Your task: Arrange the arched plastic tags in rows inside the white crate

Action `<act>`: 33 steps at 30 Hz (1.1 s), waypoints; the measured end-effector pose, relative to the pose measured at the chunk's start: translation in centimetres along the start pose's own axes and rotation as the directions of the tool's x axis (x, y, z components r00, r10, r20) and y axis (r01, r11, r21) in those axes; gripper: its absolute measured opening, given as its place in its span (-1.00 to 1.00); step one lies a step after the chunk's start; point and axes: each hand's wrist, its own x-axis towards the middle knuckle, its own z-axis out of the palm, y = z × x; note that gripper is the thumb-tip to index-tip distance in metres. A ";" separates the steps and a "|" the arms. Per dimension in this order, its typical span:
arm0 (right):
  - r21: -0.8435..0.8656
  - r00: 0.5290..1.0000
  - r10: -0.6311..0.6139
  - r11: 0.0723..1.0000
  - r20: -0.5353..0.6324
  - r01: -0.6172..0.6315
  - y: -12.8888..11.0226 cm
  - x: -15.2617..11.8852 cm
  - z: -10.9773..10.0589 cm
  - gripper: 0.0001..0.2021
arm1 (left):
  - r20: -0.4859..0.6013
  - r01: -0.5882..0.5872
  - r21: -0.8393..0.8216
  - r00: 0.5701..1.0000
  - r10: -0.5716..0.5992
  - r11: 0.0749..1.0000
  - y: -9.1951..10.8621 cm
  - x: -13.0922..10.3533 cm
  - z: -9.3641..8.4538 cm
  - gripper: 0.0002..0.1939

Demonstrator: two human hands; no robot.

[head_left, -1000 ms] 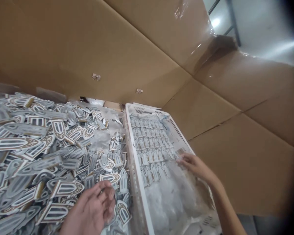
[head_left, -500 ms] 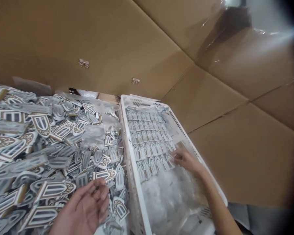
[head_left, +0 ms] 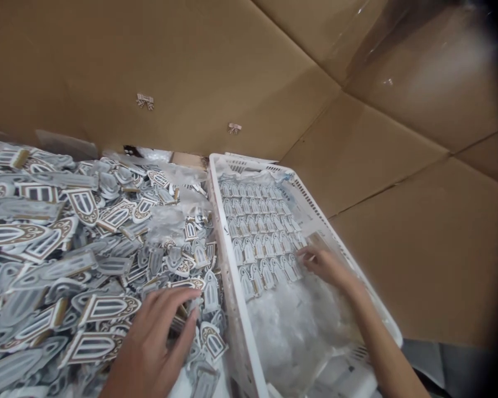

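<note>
A big loose heap of arch-shaped white and brown pieces fills the left side. My left hand lies on the heap near its right edge, fingers spread over a few small pieces. To the right stands a white plastic crate lined with clear plastic film. Inside it, small arch pieces lie in neat rows. My right hand rests at the near right end of those rows, fingertips touching the last pieces. Whether it pinches one I cannot make out.
Tall brown cardboard walls rise behind the heap and the crate, and cardboard panels slope away on the right. Two small pieces stick to the back wall. Shiny tape runs along the upper seams.
My left hand has gone from palm-up to palm-down and reached forward onto the small pieces. My right hand stays at the rows' near end. The view tilted slightly.
</note>
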 end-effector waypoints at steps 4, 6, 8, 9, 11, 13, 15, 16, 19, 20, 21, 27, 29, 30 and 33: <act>-0.033 0.997 -0.055 0.998 -0.063 0.053 -0.9 -0.5 -0.4 -0.66 | 0.067 -0.166 0.143 0.985 0.157 0.976 -1.5 1.4 0.0 -0.65; -0.044 0.993 -0.084 0.996 -0.082 0.081 -1.2 -0.7 -0.3 -0.67 | 0.065 -0.147 0.176 0.988 0.137 0.973 -1.8 1.6 0.1 -0.65; -0.064 0.988 -0.118 0.992 -0.097 0.112 -1.5 -0.8 -0.3 -0.67 | 0.079 -0.139 0.211 0.989 0.125 0.968 -1.9 1.6 0.2 -0.65; -0.073 0.986 -0.132 0.990 -0.101 0.125 -1.7 -0.8 -0.3 -0.66 | 0.086 -0.140 0.231 0.989 0.123 0.963 -1.9 1.6 0.3 -0.65; -0.075 0.983 -0.152 0.987 -0.101 0.145 -1.8 -0.9 -0.2 -0.63 | 0.093 -0.145 0.269 0.988 0.124 0.952 -2.2 1.7 0.3 -0.65; -0.058 0.981 -0.160 0.986 -0.108 0.154 -2.0 -1.0 -0.3 -0.61 | 0.101 -0.155 0.294 0.986 0.131 0.943 -2.6 2.0 0.2 -0.65; -0.051 0.978 -0.160 0.987 -0.130 0.155 -2.1 -1.1 -0.4 -0.61 | 0.114 -0.173 0.315 0.983 0.144 0.933 -2.9 2.1 -0.1 -0.67; -0.050 0.977 -0.160 0.987 -0.143 0.154 -2.2 -1.2 -0.4 -0.61 | 0.118 -0.184 0.324 0.981 0.153 0.928 -2.9 2.2 -0.3 -0.68; -0.043 0.971 -0.172 0.985 -0.169 0.167 -2.4 -1.5 -0.6 -0.64 | 0.084 -0.209 0.312 0.978 0.192 0.927 -1.8 2.0 -0.9 -0.71; -0.039 0.968 -0.180 0.984 -0.174 0.176 -2.5 -1.7 -0.7 -0.64 | 0.050 -0.210 0.288 0.978 0.204 0.934 -1.1 1.9 -0.9 -0.71; -0.036 0.966 -0.189 0.982 -0.179 0.185 -2.6 -1.7 -0.7 -0.64 | 0.001 -0.210 0.254 0.976 0.217 0.944 -0.1 1.6 -0.9 -0.71; -0.011 0.948 -0.226 0.973 -0.225 0.229 -2.8 -1.9 -1.0 -0.66 | -0.202 0.095 0.011 0.975 -0.091 0.995 5.0 -0.3 0.5 -0.79; 0.048 0.927 -0.248 0.961 -0.282 0.271 -3.7 -2.7 -1.4 -0.65 | -0.165 0.178 -0.100 0.967 -0.193 0.979 5.2 -0.9 1.0 -0.74; 0.082 0.908 -0.266 0.948 -0.323 0.307 -4.6 -3.5 -1.6 -0.65 | -0.139 0.200 -0.163 0.965 -0.223 0.966 5.0 -1.2 1.3 -0.69; 0.131 0.815 -0.386 0.868 -0.432 0.480 -9.1 -7.7 -1.2 -0.73 | -0.072 0.239 -0.319 0.959 -0.276 0.917 4.5 -2.0 1.9 -0.55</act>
